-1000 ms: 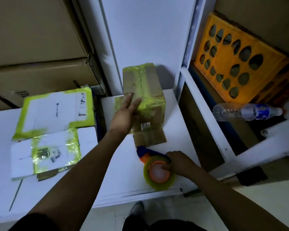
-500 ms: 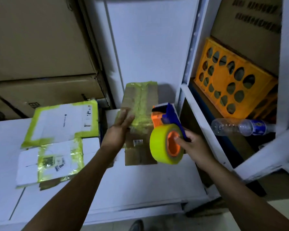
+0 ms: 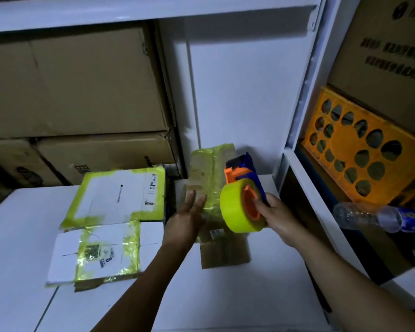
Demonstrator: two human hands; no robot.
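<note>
One wide-angle view from the person's head looks forward and down across the bench (image 3: 225, 295) toward its far edge, with the left hand (image 3: 187, 216) and right hand (image 3: 273, 212) close below.

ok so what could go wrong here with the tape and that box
1. The left hand lies flat on the cardboard box right beside the tape dispenser gripped by the right hand; that hand could get taped over or caught by the dispenser's head.
2. The box's near flap lies open on the white table, so a strip laid now might seal it crooked.
</note>
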